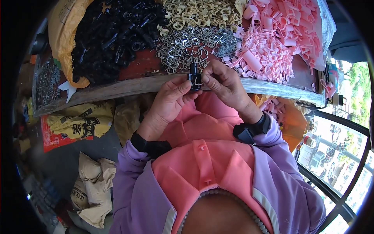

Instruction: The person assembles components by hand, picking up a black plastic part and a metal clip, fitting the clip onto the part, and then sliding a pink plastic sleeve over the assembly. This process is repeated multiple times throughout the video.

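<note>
My left hand [170, 96] is closed on a small black plastic part [194, 71], held upright just in front of the bench edge. With thumb and forefinger pinched, my right hand [225, 86] presses a bent silver wire clip [198, 83] against the side of that black part. Straight beyond my hands lies a heap of silver wire clips [177, 48]. A pile of similar black plastic parts [113, 39] covers the bench to the left. Small pink pieces [265, 58] are heaped to the right of the clips.
Cream-coloured rings [202, 13] lie behind the clips, and larger pink tubes [284, 19] at the far right. The bench's worn front edge [128, 87] runs across before me. An orange bag [290, 121] of pink pieces sits below right; yellow sacks [87, 121] lie below left.
</note>
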`<act>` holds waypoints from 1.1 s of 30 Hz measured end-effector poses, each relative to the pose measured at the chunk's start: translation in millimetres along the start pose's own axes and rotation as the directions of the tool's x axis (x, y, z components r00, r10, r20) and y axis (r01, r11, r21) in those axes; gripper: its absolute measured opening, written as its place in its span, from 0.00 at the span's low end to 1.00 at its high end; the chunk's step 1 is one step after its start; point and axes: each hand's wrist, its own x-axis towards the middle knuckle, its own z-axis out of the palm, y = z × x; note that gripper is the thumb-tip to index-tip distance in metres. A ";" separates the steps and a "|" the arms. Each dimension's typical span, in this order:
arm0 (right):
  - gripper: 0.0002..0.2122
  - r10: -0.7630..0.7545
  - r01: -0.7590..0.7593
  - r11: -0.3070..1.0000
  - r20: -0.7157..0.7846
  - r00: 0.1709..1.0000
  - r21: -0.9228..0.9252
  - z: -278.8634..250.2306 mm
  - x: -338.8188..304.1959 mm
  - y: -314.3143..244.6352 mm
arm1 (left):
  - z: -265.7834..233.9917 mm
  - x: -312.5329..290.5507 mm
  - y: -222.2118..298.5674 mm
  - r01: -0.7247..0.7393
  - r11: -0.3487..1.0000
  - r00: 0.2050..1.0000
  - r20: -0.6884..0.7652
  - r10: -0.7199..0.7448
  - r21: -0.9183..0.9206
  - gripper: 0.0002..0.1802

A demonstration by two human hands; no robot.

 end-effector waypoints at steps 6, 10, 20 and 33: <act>0.06 -0.274 0.257 0.905 -0.002 0.962 -0.339 -4.8 -6.1 4.6 | 4.6 -6.1 -1.5 0.043 0.995 0.998 0.040 -0.039 -0.093 0.15; 0.05 -0.310 0.292 0.896 0.000 0.951 -0.335 -2.7 -8.6 9.2 | 9.4 -7.9 -1.9 0.045 0.987 0.996 0.085 -0.032 -0.151 0.16; 0.05 -0.068 0.067 0.997 -0.014 0.998 -0.034 0.1 2.8 18.5 | -3.8 2.1 -4.1 -0.046 0.993 0.998 0.036 0.050 -0.107 0.14; 0.05 -0.144 0.109 0.942 -0.088 0.986 -0.316 -6.1 -5.7 22.2 | -7.1 0.5 -6.0 -0.121 0.992 0.991 -0.051 0.123 0.038 0.13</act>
